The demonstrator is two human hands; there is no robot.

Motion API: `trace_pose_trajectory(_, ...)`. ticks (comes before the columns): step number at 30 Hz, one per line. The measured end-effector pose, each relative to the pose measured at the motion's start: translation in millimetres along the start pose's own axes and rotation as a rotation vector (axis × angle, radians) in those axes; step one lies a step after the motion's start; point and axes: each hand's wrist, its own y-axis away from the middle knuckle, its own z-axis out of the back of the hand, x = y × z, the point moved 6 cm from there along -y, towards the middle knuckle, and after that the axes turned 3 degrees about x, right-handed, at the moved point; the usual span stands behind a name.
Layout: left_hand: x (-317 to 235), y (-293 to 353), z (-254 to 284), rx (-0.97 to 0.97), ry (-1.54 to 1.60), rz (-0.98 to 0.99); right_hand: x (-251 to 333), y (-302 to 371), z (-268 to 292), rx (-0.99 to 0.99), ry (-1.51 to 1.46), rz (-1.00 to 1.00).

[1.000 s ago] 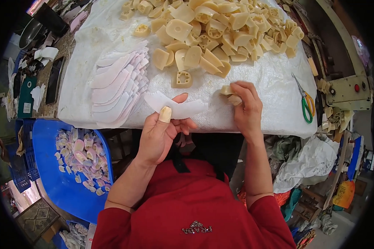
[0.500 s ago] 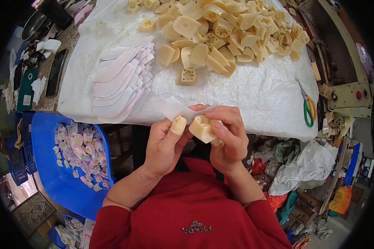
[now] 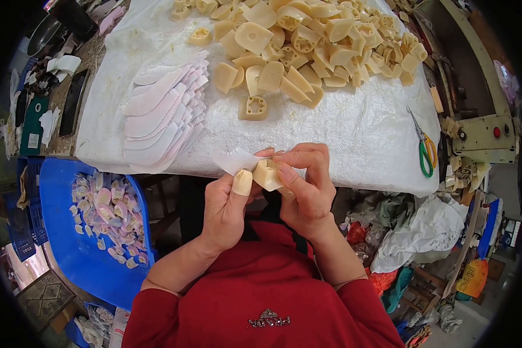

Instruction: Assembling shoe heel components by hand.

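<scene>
Now both hands (image 3: 272,194) pinch cream block (image 3: 268,173), white sheet (image 3: 235,160)

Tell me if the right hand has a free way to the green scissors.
Probably not yet: the right hand is busy pinching a cream block with the left hand. The cloth toward the green scissors lies bare.

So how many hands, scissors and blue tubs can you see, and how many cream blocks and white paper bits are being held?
Hands: 2, the left hand and the right hand
Cream block held: 1
White paper piece held: 1
Green-handled scissors: 1
Blue tub: 1
Total: 6
</scene>
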Motion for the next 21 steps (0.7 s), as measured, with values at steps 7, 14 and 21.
trace_pose_trajectory(7,-33,-4,7,-0.004,-0.43,-0.216,0,-3,7,0.011,0.148,-0.006)
trace_pose_trajectory(14,-36,-4,8,-0.015,-0.637,-0.33,12,-18,4,0.315,0.491,-0.114)
trace_pose_trajectory(21,-40,2,-8,-0.005,-0.968,-0.671,6,-16,-1,0.382,0.469,-0.134)
